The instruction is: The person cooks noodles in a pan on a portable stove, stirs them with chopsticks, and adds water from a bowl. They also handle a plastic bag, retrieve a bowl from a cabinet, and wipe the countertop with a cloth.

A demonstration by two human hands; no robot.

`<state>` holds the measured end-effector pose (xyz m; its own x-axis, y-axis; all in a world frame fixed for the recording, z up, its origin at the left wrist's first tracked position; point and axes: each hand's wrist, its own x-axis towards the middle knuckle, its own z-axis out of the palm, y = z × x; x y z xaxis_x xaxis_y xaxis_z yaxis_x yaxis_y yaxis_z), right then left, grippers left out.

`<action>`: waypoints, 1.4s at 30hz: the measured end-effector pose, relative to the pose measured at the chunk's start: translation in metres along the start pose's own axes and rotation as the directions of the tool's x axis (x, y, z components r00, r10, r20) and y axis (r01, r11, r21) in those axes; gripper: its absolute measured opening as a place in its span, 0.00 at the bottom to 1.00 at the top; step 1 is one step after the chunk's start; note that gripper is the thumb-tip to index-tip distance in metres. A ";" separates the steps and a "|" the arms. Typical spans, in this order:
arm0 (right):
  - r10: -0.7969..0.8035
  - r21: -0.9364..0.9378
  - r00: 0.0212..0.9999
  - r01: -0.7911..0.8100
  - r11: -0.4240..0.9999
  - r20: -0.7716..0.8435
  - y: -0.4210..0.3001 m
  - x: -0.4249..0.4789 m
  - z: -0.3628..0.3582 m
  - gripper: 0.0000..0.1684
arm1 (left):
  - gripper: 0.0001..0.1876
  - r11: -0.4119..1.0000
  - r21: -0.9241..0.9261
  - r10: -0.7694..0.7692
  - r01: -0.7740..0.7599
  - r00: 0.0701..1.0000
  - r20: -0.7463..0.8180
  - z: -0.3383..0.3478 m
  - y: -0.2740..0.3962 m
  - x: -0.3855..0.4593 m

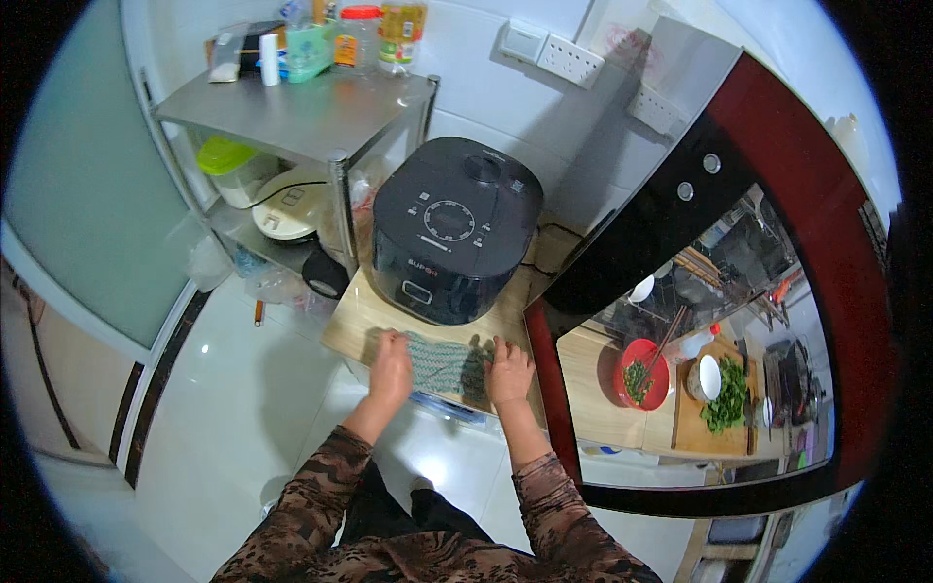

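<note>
A green-and-white patterned cloth (446,366) lies spread on the wood-patterned counter top (352,321), in front of a black Supor rice cooker (455,229) with its lid down. At the cloth's left edge is my left hand (392,370), seen side-on with its fingers bent; whether it pinches the fabric is hidden. My right hand (509,370) is by the right edge, palm down, fingers a little apart. Its shadow falls beside it on the cloth, and nothing shows in its grasp.
A tall cabinet with a red-and-black frame (543,379) stands close on the right. Its glass door (700,350) mirrors bowls, leafy greens and a cutting board. At the left, a steel shelf (291,109) carries jars and a bottle. A wall socket (571,62) is behind.
</note>
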<state>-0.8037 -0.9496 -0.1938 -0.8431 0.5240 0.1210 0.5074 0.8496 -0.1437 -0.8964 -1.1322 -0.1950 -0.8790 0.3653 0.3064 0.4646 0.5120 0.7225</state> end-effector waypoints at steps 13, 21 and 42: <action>-0.061 -0.081 0.990 0.072 0.994 0.130 -0.080 0.002 0.083 0.31 | 0.26 0.905 0.207 0.158 -0.371 0.745 0.648 0.023 -0.072 0.028; -0.350 0.162 0.920 0.324 0.932 0.177 -0.189 0.039 0.101 0.30 | 0.25 0.917 0.276 0.095 -0.287 0.831 0.549 -0.054 -0.139 0.059; 0.229 -0.098 0.970 -0.221 0.970 0.082 -0.041 -0.026 0.068 0.30 | 0.28 0.793 -0.090 0.465 -0.603 0.502 0.729 0.062 -0.035 0.035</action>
<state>-0.8145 -1.0022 -0.2580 -0.7160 0.6981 0.0041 0.6962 0.7144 -0.0702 -0.9366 -1.0888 -0.2479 -0.1474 0.9884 0.0377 0.8889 0.1157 0.4433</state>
